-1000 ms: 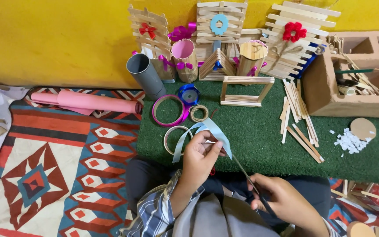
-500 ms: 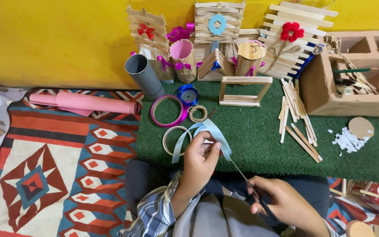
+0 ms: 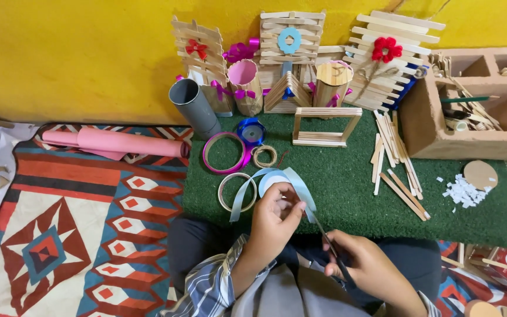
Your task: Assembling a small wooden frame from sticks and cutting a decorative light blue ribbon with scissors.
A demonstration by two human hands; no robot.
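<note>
Light blue ribbon (image 3: 291, 179) arcs away from the person, left hand (image 3: 274, 220) pinching it; right hand (image 3: 362, 267) grips scissors (image 3: 330, 249).

Scissors (image 3: 333, 255) mostly hidden within the right hand (image 3: 365, 267).

Pale blue ribbon (image 3: 277, 183), a flat satin strip looped over the near edge of the green mat, one tail curving down to the left, the other running right to the blades of dark scissors (image 3: 331, 253), which point up-left, partly hidden, over the lap.
</note>
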